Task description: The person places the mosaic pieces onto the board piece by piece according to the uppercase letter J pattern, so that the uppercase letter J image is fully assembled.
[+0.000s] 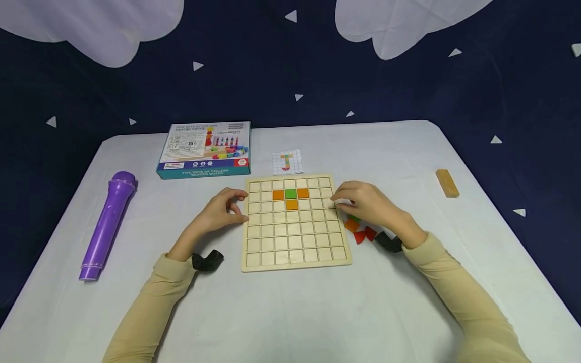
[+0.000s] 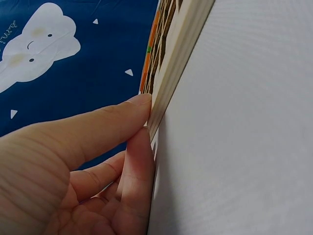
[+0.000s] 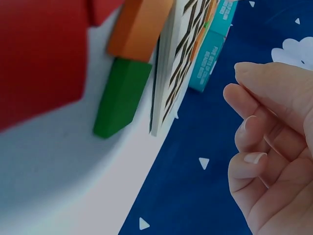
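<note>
"Fingers of the left hand [image 1: 217,210] are spread a bit, and their tips touch the left edge of the wooden grid board [image 1: 296,229]. I can't see them squeezing anything."

"What about the right hand [image 1: 366,203]?"

"It's by the board's right edge. Those fingers curl loosely, tips almost together, and nothing shows between them."

"So what could go wrong?"

"If one hand pushes too hard, the board might slide. Then the green tile [image 1: 290,193] and three orange tiles [image 1: 292,204] on its far half could hop out."

"And the orange block [image 1: 351,225] and red blocks [image 1: 359,237] just right of the board?"

"The right wrist might bump and scatter them."
</note>
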Demonstrator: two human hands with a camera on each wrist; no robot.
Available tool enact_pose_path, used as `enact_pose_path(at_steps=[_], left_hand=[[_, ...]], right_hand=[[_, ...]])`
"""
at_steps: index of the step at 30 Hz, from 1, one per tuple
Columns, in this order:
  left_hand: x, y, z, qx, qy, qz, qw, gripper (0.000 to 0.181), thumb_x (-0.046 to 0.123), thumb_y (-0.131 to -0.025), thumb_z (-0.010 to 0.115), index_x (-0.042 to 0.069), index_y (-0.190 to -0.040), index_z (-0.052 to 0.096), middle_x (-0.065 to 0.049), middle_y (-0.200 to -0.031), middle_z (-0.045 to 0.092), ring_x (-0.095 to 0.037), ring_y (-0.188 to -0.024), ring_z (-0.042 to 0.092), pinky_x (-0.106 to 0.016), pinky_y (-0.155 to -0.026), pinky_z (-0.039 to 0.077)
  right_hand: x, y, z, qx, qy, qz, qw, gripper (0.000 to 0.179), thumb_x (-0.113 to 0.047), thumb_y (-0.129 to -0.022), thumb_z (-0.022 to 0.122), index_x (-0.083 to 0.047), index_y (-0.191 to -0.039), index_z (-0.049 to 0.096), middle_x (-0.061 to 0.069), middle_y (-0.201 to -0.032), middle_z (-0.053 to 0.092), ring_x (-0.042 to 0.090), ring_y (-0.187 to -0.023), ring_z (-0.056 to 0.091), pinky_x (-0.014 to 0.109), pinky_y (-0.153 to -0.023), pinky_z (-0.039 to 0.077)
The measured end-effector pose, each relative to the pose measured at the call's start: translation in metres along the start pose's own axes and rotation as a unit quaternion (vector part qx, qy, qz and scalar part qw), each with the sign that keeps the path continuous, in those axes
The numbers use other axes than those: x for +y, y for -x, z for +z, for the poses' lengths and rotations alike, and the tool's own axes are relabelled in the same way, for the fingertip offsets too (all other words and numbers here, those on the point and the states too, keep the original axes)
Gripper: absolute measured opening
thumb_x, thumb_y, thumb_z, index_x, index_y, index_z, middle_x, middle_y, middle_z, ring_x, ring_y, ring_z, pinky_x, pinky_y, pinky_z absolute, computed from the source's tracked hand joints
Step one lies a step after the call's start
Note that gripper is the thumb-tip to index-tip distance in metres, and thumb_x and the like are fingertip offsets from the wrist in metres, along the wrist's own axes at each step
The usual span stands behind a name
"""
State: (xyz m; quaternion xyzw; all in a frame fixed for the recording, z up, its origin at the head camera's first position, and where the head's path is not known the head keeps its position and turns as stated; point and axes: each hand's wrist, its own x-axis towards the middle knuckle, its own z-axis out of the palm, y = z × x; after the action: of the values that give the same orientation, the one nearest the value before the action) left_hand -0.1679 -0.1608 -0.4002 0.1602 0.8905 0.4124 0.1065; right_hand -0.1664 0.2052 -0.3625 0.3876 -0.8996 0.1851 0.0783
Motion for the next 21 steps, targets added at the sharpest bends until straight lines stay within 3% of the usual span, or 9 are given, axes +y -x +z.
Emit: enact_pose_path(at_steps=[10,21], left_hand=[[0.0,0.0,-0.001,0.002,0.002,0.002,1.0,0.058,0.007,-0.075,0.075,-0.003,-0.126,0.051,-0.018,-0.113,0.052,-0.007,-0.071,0.056,-0.021,-0.069,0.04],[-0.004,0.0,0.0,0.003,0.005,0.008,1.0,0.058,0.007,-0.075,0.075,-0.004,-0.126,0.051,-0.02,-0.113,0.051,-0.005,-0.071,0.055,-0.02,-0.069,0.039]], right_hand=[[0.007,0.015,-0.005,0.002,0.003,0.006,1.0,0.017,-0.003,-0.076,0.074,-0.007,-0.093,0.073,0.004,-0.093,0.07,0.016,-0.083,0.065,0.03,-0.069,0.053],[0.017,0.032,-0.006,-0.039,-0.004,0.041,0.9984,0.018,-0.004,-0.078,0.071,-0.007,-0.096,0.073,0.003,-0.097,0.071,0.016,-0.087,0.066,0.032,-0.073,0.053]])
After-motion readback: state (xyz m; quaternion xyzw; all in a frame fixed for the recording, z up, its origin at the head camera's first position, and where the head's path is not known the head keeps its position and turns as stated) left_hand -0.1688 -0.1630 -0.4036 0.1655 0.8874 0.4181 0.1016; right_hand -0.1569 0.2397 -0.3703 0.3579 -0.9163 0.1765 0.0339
